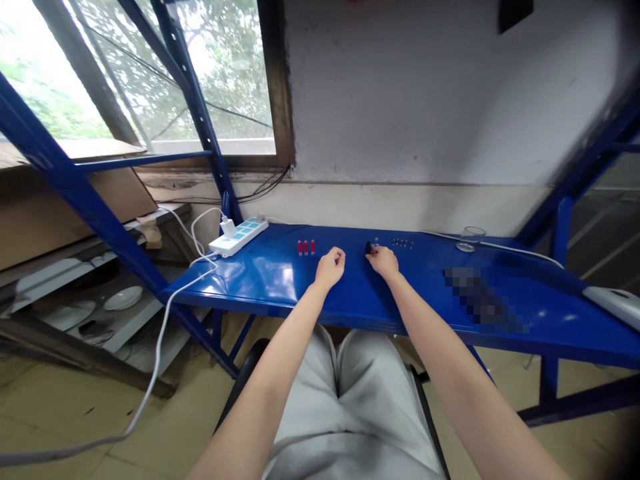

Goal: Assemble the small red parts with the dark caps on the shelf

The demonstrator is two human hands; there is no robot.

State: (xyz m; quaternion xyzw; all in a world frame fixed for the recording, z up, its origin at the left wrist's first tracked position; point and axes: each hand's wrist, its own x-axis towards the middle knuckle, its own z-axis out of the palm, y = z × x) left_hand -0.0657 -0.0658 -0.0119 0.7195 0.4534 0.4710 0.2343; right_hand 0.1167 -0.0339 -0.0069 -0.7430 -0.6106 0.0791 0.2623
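Observation:
My left hand (330,267) rests near the middle of the blue table, its fingers curled together. What it holds, if anything, is hidden. Just left of it, three small red pieces (306,247) with pale lower ends are lined up side by side. My right hand (385,262) is closed on a small black object (369,247), too small to name exactly. Beyond its fingers is a tiny clear piece (377,241). Several tiny dark and light pieces (403,243) are arranged in rows to the right of that hand.
A white power strip (240,237) with a plugged-in charger stands at the table's left end. A clear glass (470,239) is at the back right, beside a white cable (525,252). A pixelated dark item (483,299) lies nearer. Blue metal posts frame the blue table (260,283).

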